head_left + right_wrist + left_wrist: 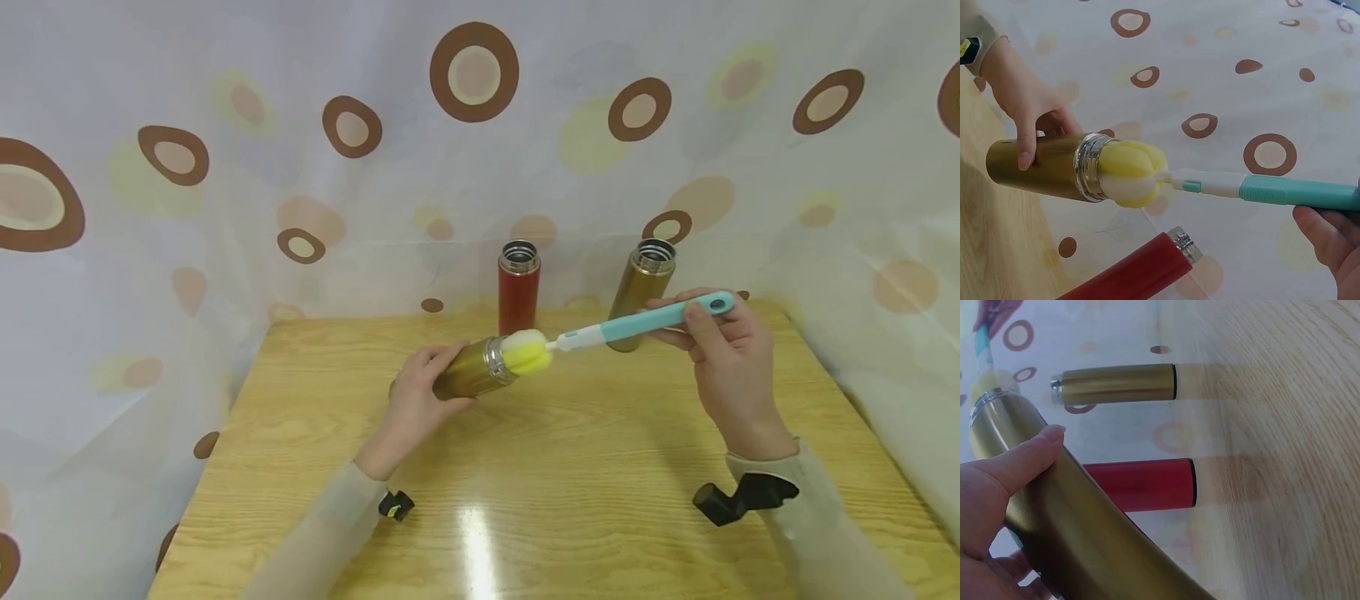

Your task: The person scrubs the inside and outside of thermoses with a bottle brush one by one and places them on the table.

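My left hand (416, 400) grips a gold flask (474, 375) tilted on its side above the wooden table (570, 467), its steel mouth pointing right. The thumb (1019, 459) lies along the flask body (1085, 531). My right hand (723, 354) holds the teal handle of a bottle brush (645, 321). The brush's yellow sponge head (527, 352) sits at the flask's mouth, partly inside. In the right wrist view the sponge (1132, 173) bulges out of the steel rim (1088, 167).
A red flask (518, 287) and a second gold flask (642, 293) stand open and upright at the table's far edge. A curtain with brown circles (474, 73) surrounds the table on the back and sides.
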Tool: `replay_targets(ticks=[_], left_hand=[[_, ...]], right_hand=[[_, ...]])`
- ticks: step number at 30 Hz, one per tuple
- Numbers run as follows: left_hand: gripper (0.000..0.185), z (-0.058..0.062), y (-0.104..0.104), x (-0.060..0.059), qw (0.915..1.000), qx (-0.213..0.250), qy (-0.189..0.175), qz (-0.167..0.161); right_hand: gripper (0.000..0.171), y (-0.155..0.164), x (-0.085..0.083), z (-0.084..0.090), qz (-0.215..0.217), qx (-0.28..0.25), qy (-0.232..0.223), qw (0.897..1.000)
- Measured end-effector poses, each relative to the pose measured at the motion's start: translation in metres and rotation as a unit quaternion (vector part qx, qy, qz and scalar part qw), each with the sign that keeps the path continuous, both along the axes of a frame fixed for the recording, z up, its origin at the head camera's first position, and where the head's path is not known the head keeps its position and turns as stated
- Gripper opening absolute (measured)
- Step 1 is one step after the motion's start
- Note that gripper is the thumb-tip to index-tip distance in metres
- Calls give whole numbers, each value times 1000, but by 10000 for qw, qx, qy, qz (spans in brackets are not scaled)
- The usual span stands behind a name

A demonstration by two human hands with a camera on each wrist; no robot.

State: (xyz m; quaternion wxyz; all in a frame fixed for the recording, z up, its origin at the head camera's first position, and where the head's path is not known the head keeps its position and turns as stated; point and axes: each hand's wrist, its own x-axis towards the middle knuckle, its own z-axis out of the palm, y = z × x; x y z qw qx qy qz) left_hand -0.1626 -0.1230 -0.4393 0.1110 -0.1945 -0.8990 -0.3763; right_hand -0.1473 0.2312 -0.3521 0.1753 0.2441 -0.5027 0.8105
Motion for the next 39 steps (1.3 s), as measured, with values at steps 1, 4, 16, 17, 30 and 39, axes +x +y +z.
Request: replay_targets(ticks=[1, 4, 16, 17, 30, 39], left_hand=[[80, 0, 0, 0, 10000, 8, -2, 10], [80, 1, -2, 0, 10000, 32, -10, 36], [81, -2, -7, 1, 9997, -40, 231, 99], [81, -3, -8, 1, 9996, -65, 249, 113], [79, -9, -18, -1, 9985, 199, 72, 505], [79, -10, -20, 2, 9987, 225, -7, 461]], right_hand=[[19, 0, 0, 0, 2, -20, 18, 10000], [19, -1, 0, 1, -53, -20, 20, 10000], [20, -2, 1, 2, -543, 108, -384, 9977], [19, -2, 1, 2, -519, 38, -386, 9979], [13, 18, -2, 4, -846, -697, -563, 9924], [19, 12, -6, -3, -1257, -160, -413, 9911]])
